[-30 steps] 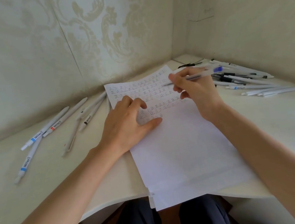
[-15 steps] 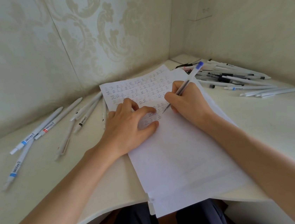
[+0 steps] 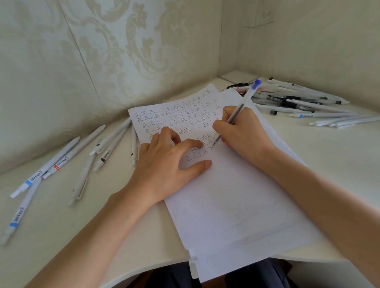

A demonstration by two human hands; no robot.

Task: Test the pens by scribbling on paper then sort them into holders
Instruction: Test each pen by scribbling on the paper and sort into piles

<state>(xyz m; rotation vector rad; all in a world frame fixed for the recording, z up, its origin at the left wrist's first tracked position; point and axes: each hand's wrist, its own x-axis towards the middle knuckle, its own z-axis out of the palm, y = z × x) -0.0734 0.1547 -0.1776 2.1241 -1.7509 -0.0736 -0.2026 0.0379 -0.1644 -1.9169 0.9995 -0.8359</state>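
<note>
A white sheet of paper (image 3: 234, 205) lies in the middle of the desk, its upper part filled with rows of small written marks. My right hand (image 3: 242, 130) grips a clear pen with a blue end cap (image 3: 246, 99), tip down on the paper at the end of the lowest row of marks. My left hand (image 3: 167, 165) presses flat on the sheet's left side, fingers spread beside the pen tip. No pen holders are in view.
Several white pens (image 3: 56, 163) lie scattered on the desk at the left. A bigger heap of pens (image 3: 302, 102) sits at the right, near the corner of the walls. The cream desk's (image 3: 42, 250) curved front edge is near my lap.
My right hand brought the pen down from above the sheet to a writing grip, tip on the paper. The left hand stayed pressing the sheet.
</note>
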